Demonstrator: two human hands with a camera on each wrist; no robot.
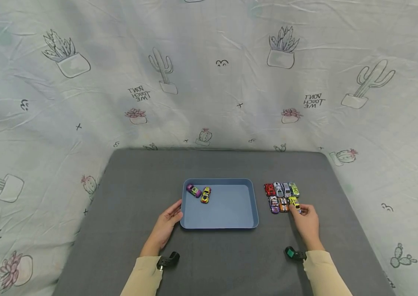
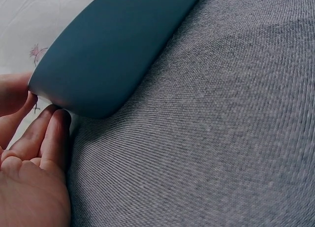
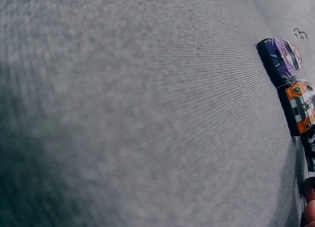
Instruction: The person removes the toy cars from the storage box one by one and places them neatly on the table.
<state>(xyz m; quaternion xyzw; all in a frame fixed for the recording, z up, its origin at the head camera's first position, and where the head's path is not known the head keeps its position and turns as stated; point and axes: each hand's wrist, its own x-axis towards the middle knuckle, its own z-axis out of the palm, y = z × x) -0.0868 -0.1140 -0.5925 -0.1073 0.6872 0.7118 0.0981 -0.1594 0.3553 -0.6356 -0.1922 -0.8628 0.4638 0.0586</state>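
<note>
A blue tray (image 1: 231,211) lies on the grey table, with a purple toy car (image 1: 193,190) and a yellow-and-red toy car (image 1: 205,195) at its left end. My left hand (image 1: 166,224) holds the tray's left rim, thumb at the edge and fingertips against the outer wall (image 2: 98,64). Right of the tray, my right hand (image 1: 307,222) pinches a yellow toy car (image 1: 293,201) between thumb and fingers. Next to that car sit an orange toy car (image 1: 284,204) and a purple-and-white one (image 1: 273,204). In the right wrist view only fingertips (image 3: 309,212) show, at the edge.
Behind the front row stand a red toy car (image 1: 269,189), a white-and-blue one (image 1: 278,189), a silver one (image 1: 286,189) and a green one (image 1: 294,189). A cactus-printed cloth (image 1: 209,82) hangs behind the grey table (image 1: 231,263).
</note>
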